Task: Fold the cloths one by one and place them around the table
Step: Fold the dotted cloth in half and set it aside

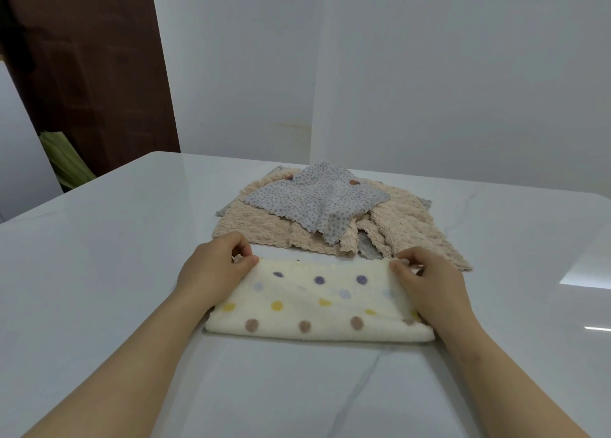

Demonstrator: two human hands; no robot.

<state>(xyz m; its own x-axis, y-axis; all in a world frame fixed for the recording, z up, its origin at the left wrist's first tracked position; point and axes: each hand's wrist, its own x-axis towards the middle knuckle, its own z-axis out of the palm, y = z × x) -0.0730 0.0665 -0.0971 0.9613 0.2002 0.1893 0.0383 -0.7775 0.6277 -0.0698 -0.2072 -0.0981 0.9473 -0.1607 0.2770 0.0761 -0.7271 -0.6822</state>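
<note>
The white stone-look table has a smooth, glossy top with thin grey veins, and it mirrors light near its right edge. Near the front edge lies the cream folded cloth with coloured dots, a thick, soft, fluffy textile with a matt surface. Toward the far edge, the pile of beige fleece cloths looks rougher and ribbed, also matt. On top of it, the thin pale grey cloth with small dots is flatter and smoother, with a wavy border. Beyond the far left corner, the dark brown panel is perhaps wood, with a dull finish. The white wall is smooth and matt.
</note>
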